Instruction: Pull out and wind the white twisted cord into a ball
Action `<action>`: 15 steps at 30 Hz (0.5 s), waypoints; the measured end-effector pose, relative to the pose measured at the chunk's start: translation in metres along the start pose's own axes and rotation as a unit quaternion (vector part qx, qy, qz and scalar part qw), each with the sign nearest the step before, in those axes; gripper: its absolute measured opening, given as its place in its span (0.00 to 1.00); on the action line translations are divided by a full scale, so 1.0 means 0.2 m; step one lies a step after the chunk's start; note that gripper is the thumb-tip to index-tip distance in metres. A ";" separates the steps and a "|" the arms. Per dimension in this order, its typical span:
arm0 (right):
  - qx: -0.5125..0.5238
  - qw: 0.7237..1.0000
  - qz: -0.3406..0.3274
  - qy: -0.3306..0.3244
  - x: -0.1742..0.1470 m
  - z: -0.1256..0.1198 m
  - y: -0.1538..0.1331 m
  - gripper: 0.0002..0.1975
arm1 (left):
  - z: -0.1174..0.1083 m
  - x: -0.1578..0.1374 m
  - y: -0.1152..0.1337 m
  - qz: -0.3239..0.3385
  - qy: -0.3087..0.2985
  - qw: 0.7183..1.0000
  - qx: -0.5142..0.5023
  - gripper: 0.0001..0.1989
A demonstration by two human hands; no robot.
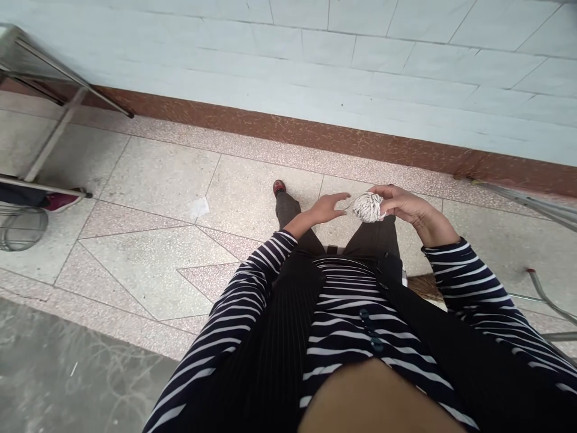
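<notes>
A ball of whitish cord (368, 207) is held in front of my thighs, its surface wound in uneven strands. My right hand (403, 207) grips the ball's right side between thumb and fingers. To the left of the ball is my left hand (328, 208), its thumb and forefinger apart and pointing at the ball. A thin loose strand seems to run from the ball towards the gap between those fingers. Whether any of it lies inside my left palm is hidden.
A metal-framed table or stand (58, 132) is at the left, near a person's shoe (65, 200) and a wire basket (24, 227). White paper (199, 208) lies on the tiled floor. Metal legs (541, 282) and bristles (424, 285) are at the right. A tiled wall (306, 66) rises ahead.
</notes>
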State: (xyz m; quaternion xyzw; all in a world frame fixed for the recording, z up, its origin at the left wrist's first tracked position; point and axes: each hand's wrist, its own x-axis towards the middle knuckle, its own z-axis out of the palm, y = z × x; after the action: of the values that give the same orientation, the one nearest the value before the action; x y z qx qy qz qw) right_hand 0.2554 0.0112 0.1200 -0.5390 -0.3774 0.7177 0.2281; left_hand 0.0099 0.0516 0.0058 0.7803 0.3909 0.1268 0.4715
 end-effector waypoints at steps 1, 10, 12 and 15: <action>0.001 1.000 -0.009 0.009 -0.01 0.03 -0.01 0.24 | 0.03 0.03 0.03 0.033 0.013 0.998 -0.053 0.32; 0.051 0.991 -0.095 0.084 -0.03 0.03 -0.09 0.25 | 0.05 0.15 0.14 0.051 0.066 0.983 -0.162 0.16; 0.080 0.987 -0.108 0.090 0.00 0.01 -0.09 0.19 | 0.02 0.14 0.13 0.066 0.038 0.980 -0.184 0.18; 0.088 0.977 -0.155 0.114 0.06 -0.02 -0.13 0.20 | 0.01 0.13 0.10 0.075 0.003 0.969 -0.235 0.17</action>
State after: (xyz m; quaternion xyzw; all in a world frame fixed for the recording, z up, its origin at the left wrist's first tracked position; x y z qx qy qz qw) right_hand 0.2531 0.0374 0.1333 -0.5305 -0.3631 0.6376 0.4245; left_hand 0.0375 0.0650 0.0174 0.6746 0.2916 0.2527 0.6293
